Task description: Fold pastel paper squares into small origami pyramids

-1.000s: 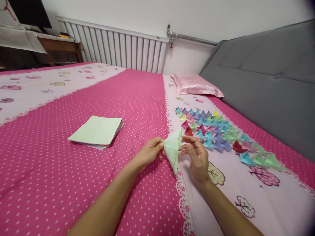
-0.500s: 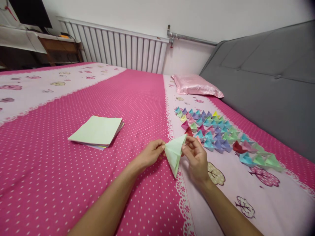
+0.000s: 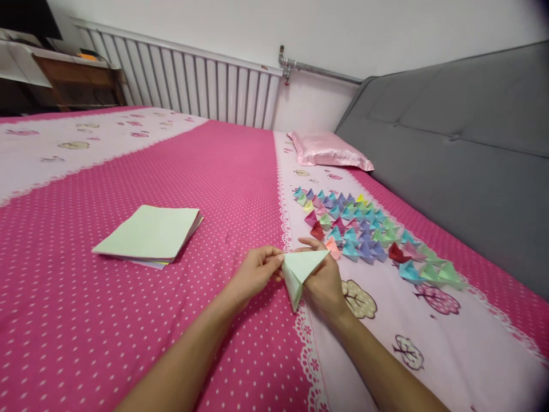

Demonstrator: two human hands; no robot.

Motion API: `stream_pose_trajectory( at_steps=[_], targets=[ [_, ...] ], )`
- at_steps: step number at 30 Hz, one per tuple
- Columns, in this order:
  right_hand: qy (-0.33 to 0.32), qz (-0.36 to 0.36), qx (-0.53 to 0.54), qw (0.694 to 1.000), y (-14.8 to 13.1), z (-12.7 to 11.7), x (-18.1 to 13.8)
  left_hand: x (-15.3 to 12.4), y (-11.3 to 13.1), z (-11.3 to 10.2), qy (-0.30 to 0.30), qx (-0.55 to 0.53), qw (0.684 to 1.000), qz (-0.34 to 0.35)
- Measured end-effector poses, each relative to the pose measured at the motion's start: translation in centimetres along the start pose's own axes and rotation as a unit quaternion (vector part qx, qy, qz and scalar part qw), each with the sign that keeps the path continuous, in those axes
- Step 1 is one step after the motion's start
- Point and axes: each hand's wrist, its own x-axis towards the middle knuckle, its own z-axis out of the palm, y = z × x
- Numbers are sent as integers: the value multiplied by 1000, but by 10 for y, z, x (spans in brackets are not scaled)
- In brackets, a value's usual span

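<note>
The left hand (image 3: pixel 259 270) pinches one corner of the pale green folded paper (image 3: pixel 305 264) between thumb and fingertips, while the right hand (image 3: pixel 328 286) lies behind and beside its other side, the forefinger reaching out past the upper edge; because the paper covers part of that hand, one cannot tell whether it grips or merely supports. The paper sits between the two hands, above the lace border (image 3: pixel 306 329) of the bedspread (image 3: pixel 141 320), its upper edge nearly level and a narrow point hanging down. The likeliest trouble is in the layers: the left hand holds only a small corner, so if the right hand pushes or pulls unevenly, the corner could slip out and the folds spring apart or skew. Thin paper might also crease in the wrong place or tear at the point if pressed hard from behind. The bedspread looks soft and slightly rumpled, so a crease pressed against it would probably come out blunt. The small folded paper shapes (image 3: pixel 350 250) stand close beyond the right hand, and a careless sweep of those fingers could knock the nearest ones over; the paper stack (image 3: pixel 150 232), well apart on the left, seems at little risk.
</note>
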Motion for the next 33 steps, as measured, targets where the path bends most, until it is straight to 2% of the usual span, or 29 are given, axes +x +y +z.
stream_pose_trajectory(
  at_steps=[4, 6, 10, 13, 15, 19, 22, 25, 28, 33],
  targets=[
    [33, -7, -8, 999, 2, -1, 0, 2, -7, 10, 20, 7, 1000, -2],
    [50, -8, -25, 998, 1, -2, 0, -1, -8, 15, 11, 3, 1000, -4],
    [103, -31, -88, 990, -1, -5, -1, -11, -2, 23, -85, -34, 994, 53],
    [120, -50, -148, 980, -1, -7, -2, -18, 2, 26, -133, 6, 985, 111],
    [105, -79, -176, 976, -2, -7, -2, -18, -1, 26, -116, 38, 985, 123],
    [56, -152, -203, 966, -1, -8, -1, -12, -10, 24, -39, 49, 990, 125],
    [34, -164, -202, 965, -1, -9, 0, -8, -12, 21, -26, 24, 991, 131],
    [6, -170, -203, 964, -3, -10, 0, -8, -8, 19, -29, -17, 994, 108],
    [-21, -165, -233, 958, -4, -11, 0, -8, -4, 18, -21, -72, 997, 34],
    [-66, -151, -225, 960, -5, -14, 1, -8, 4, 13, -1, -191, 981, -43]
  ],
)
